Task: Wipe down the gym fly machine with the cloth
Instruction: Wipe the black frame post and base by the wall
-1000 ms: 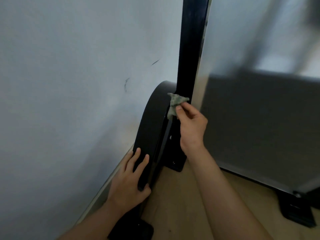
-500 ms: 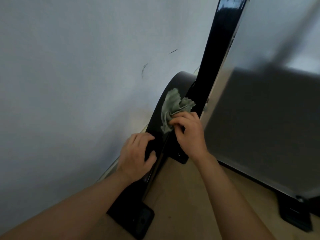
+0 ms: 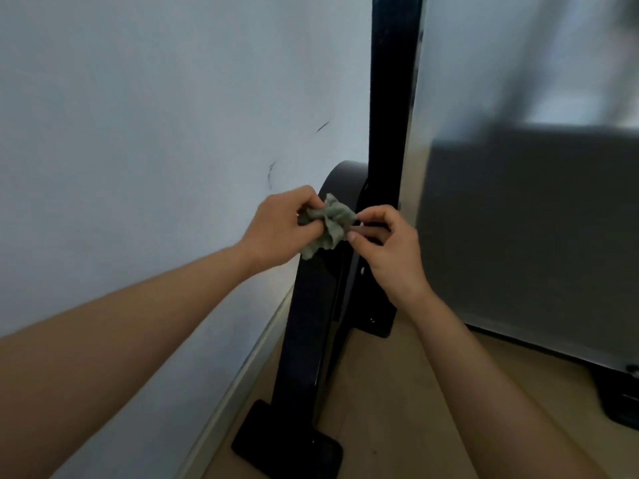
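Note:
A crumpled grey-green cloth (image 3: pixel 328 224) is held between both hands in front of the fly machine's black curved brace (image 3: pixel 307 323). My left hand (image 3: pixel 281 228) grips the cloth's left end. My right hand (image 3: pixel 387 247) pinches its right end between thumb and fingers. Behind them the machine's black upright post (image 3: pixel 390 98) rises to the top of the view, and its black foot plate (image 3: pixel 287 440) rests on the floor. The cloth is lifted slightly off the brace.
A pale wall (image 3: pixel 138 133) with two dark scuff marks stands close on the left. A frosted grey shield panel (image 3: pixel 518 202) fills the right. The wooden floor (image 3: pixel 397 409) lies below, with another black foot (image 3: pixel 622 399) at the far right.
My left hand has left the curved brace and risen to take the cloth's left end. My right hand has come off the frame, and the cloth is bunched between both hands.

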{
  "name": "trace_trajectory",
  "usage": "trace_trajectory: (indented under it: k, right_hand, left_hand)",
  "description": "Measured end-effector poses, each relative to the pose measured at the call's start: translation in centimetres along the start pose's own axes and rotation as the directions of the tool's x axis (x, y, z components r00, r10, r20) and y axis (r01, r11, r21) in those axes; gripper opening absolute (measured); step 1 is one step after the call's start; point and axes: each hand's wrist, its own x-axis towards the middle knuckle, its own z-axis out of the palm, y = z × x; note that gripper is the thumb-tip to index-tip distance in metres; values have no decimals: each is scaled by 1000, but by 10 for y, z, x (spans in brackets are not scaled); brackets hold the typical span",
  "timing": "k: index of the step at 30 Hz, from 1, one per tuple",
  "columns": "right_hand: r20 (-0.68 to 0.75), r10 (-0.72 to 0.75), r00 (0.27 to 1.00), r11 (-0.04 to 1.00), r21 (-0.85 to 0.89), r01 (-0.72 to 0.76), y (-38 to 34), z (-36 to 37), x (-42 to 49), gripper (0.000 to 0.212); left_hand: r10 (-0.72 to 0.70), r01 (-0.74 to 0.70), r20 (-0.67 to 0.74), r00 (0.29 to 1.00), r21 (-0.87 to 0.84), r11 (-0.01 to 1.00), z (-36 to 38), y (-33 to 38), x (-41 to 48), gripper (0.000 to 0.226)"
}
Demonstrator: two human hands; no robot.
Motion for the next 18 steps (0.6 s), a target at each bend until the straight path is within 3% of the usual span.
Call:
trace_trajectory:
  k: [3, 6, 9, 13, 18]
  right_hand:
    - [-68, 12, 998, 965, -262, -29, 16, 7, -5, 37]
    - [46, 36, 998, 928, -372, -17, 34, 17, -17, 61]
    - [91, 22, 996, 904, -427, 19, 48, 21, -25, 78]
    - [113, -10, 994, 880, -471, 62, 54, 16, -22, 82]
    - [104, -8, 995, 883, -466, 56, 57, 19, -23, 82]
  left_hand:
    - [-196, 206, -266, 944, 8, 979, -14, -10, 19, 14]
    - [-364, 372, -370, 855, -50, 927, -13, -22, 30, 9]
    - [-454, 452, -282, 845, -76, 889, 3, -30, 34, 14]
    - [-522, 484, -73, 850, -284, 828, 18, -29, 39, 21]
    - [-578, 583, 204, 790, -542, 606, 6, -32, 39, 16]
